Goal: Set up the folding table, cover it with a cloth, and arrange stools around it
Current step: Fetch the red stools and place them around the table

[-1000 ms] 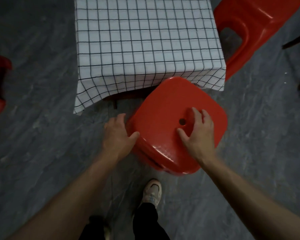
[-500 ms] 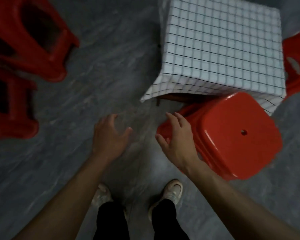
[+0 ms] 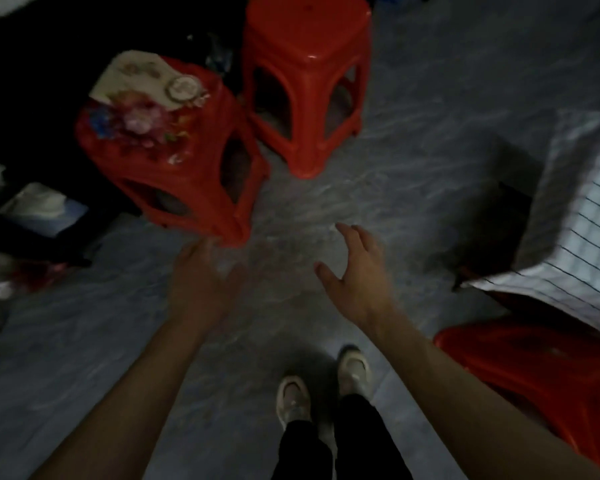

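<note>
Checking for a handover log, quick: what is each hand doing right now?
Left hand: open, holding nothing.
Right hand: open, holding nothing.

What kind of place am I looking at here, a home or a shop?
Probably a dim indoor room in a home, or perhaps a small eatery; I can't be sure. Several red plastic stools stand on a grey marbled floor, a checked tablecloth hangs at the right, and household clutter lies at the left.

Two empty hands [image 3: 201, 282] [image 3: 357, 275] near red stools [image 3: 305, 81]
</note>
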A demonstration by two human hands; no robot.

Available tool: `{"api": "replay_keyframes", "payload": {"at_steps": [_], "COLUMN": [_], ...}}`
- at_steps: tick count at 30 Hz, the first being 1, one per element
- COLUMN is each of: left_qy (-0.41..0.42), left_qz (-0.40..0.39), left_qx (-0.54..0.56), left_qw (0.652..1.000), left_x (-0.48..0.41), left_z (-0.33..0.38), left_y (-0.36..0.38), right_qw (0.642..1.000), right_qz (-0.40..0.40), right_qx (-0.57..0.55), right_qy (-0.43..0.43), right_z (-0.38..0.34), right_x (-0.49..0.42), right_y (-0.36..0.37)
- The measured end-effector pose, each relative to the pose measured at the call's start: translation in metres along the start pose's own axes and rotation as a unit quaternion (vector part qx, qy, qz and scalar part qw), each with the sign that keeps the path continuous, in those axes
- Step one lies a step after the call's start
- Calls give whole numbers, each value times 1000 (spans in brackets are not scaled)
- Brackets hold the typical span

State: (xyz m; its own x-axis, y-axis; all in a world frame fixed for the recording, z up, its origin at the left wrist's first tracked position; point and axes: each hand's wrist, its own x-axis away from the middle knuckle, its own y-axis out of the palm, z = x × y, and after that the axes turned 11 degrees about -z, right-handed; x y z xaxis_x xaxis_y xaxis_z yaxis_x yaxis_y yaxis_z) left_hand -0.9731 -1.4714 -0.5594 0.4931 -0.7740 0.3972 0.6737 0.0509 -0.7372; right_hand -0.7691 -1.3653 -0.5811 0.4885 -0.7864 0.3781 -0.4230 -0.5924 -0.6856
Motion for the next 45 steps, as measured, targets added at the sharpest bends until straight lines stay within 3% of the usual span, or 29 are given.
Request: {"api": "replay_keyframes", "payload": {"at_steps": [6, 16, 22, 37, 45], "left_qy": [-41, -83, -106, -198, -186], "left_qz": [51, 19, 55, 39, -73], "left_qx": [20, 118, 167, 72, 94], "left_qw": [998, 989, 979, 977, 975], "left_x": [-37, -178, -267, -350, -399], "left_z": [-30, -39, -38, -160, -195], "left_y": [-45, -100, -126, -198, -206], "right_qw": [997, 993, 987, 996, 991], "right_qz": [-48, -71, -71, -85, -113], "right_qx": [-2, -34, 2, 26, 41], "right_qy": [-65, -88, -147, -21, 53], "right_z": [-70, -130, -175, -228, -231], "right_x": [-75, -223, -299, -421, -474], "right_y": [19, 3, 2, 51, 84]}}
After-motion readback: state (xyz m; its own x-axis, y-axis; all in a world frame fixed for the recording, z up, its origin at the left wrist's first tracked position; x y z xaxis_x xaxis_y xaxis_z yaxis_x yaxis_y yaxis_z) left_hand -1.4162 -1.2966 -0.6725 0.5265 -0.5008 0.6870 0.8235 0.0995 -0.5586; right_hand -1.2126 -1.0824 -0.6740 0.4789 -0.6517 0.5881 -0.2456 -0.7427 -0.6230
